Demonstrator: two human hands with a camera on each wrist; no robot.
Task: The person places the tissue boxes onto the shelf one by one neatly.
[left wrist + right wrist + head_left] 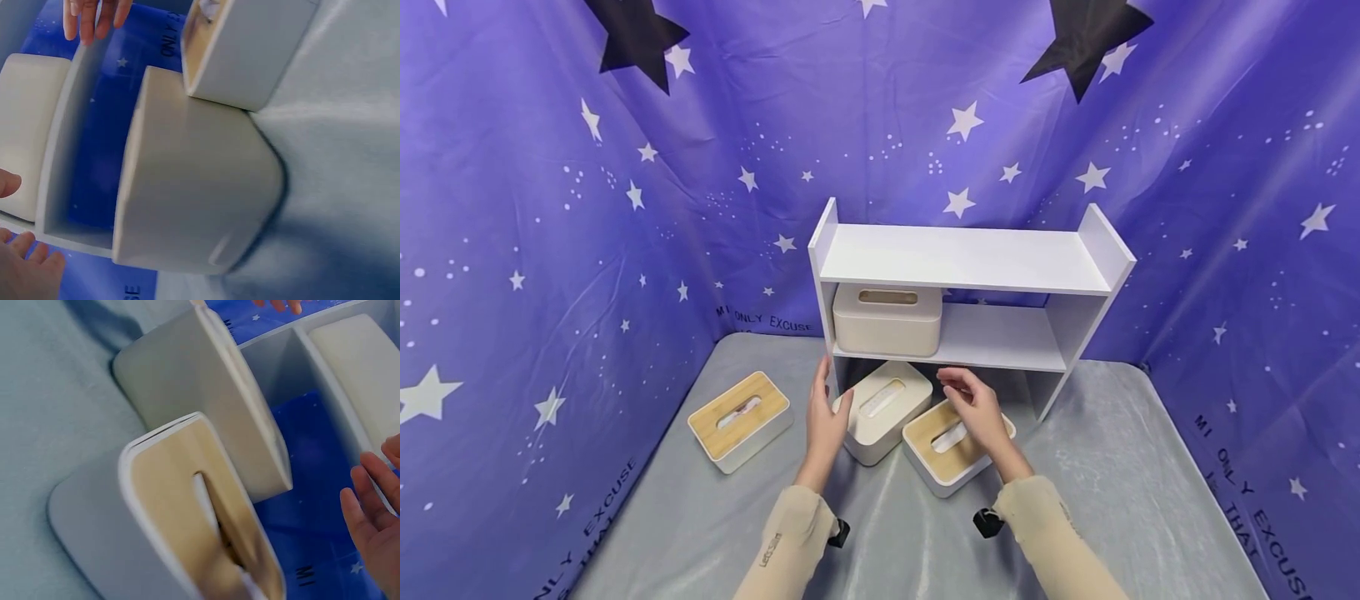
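Observation:
My left hand (826, 425) is held up with its fingers extended, close to the left side of a cream tissue box (912, 404) on the table. Fingers loosely bent, my right hand (983, 412) hovers over a wood-lidded tissue box (925, 433) and holds nothing. These two boxes stand at angles, side by side in front of the white shelf (962, 258). A second cream tissue box (887, 332) sits at the left end of the shelf's middle board. In the right wrist view, the wooden lid (172, 462) shows its long slot.
Farther left on the grey tablecloth (662, 517) lies another wood-lidded tissue box (739, 417). Purple curtains (887, 108) with white stars surround the table at the back and sides. The shelf's side panels (1105, 250) rise above its top board.

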